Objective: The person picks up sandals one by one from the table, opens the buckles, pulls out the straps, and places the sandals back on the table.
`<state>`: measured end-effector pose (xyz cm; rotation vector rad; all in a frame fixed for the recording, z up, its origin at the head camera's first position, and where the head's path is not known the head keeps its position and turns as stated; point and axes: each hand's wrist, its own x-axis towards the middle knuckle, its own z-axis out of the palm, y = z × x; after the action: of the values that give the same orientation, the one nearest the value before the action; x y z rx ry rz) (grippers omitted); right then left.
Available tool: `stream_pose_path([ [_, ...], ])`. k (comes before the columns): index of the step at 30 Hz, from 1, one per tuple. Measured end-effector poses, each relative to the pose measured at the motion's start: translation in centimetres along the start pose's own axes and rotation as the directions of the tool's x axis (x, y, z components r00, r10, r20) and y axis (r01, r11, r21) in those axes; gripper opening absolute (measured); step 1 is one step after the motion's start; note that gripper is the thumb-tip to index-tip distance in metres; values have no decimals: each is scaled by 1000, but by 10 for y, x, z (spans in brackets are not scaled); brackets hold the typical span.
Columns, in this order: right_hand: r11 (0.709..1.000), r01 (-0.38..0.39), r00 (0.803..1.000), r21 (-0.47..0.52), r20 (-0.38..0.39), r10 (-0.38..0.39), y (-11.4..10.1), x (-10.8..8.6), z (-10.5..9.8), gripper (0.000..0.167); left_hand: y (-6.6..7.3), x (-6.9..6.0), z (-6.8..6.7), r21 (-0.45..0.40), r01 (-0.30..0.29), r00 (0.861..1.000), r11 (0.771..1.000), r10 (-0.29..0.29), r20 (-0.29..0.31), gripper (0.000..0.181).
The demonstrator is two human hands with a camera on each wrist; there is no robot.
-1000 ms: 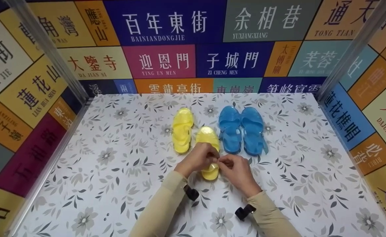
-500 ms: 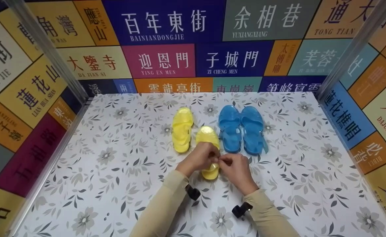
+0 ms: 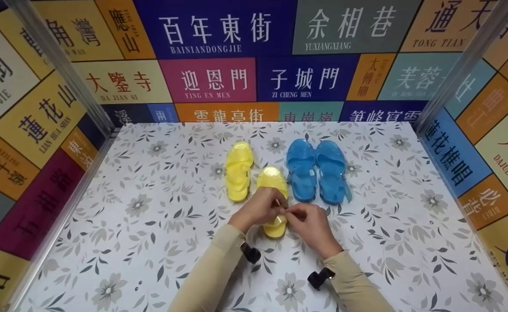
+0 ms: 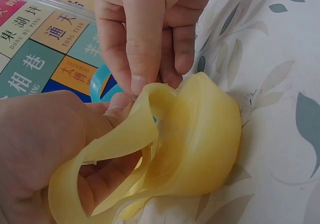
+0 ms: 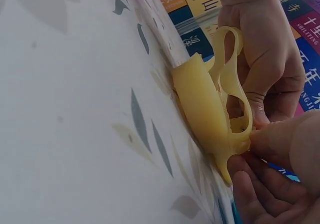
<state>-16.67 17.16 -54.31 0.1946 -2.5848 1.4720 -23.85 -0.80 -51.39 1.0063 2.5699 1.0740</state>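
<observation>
A yellow jelly sandal (image 3: 271, 176) lies on the flowered surface with its toe pointing away from me. My left hand (image 3: 259, 209) reaches over it from the left and grips its strap (image 4: 117, 134), some fingers behind the band. From the right, my right hand (image 3: 312, 225) pinches the strap's side near the left thumb, as the right wrist view also shows. Fingers hide the fastening point, so I cannot tell whether the strap is buckled. A second yellow sandal (image 3: 239, 171) sits to the left, touched by neither hand.
Two blue sandals (image 3: 301, 173) stand side by side just beyond my right hand. The white flowered tabletop (image 3: 150, 242) is bounded by walls (image 3: 210, 80) of coloured sign panels at the back and both sides. Each wrist wears a small black camera (image 3: 250, 252).
Both hands stay at the same strap of the yellow sandal, with only slight shifts of the right hand and wrist. The sandals keep their places.
</observation>
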Motion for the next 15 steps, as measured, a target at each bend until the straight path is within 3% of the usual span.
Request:
stream_pose_path([
  [15,994,90,992,-56,-80,-94,-1,4,7,4,-1,1,1,11,-26,1000,1000,26,-4,17],
])
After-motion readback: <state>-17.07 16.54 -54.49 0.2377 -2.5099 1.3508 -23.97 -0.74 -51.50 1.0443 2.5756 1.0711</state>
